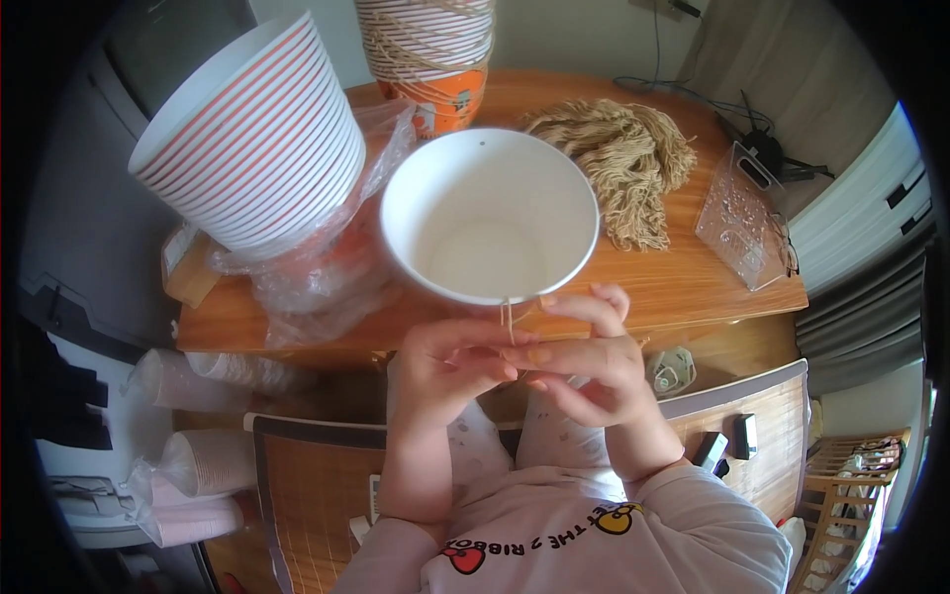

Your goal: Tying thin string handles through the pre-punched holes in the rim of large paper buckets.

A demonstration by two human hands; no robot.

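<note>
A large white paper bucket (pixel 490 223) stands near the table's front edge, its open mouth facing up towards me. A tan string (pixel 508 317) passes through the near side of its rim and hangs down outside. My left hand (pixel 440 371) pinches the lower part of this string between thumb and fingers. Fingertips of my right hand (pixel 592 361) meet the left ones at the string, while one right finger reaches up beside the bucket's rim. The string's end is hidden among the fingers.
Left on the table, a tilted stack of white buckets (pixel 267 148) sits in clear plastic wrap (pixel 322 287). Behind stands a string-wrapped bucket stack (pixel 426 49). A bundle of tan strings (pixel 623 163) lies at right, near a clear plastic box (pixel 744 218). Wrapped stacks (pixel 208 463) lie below left.
</note>
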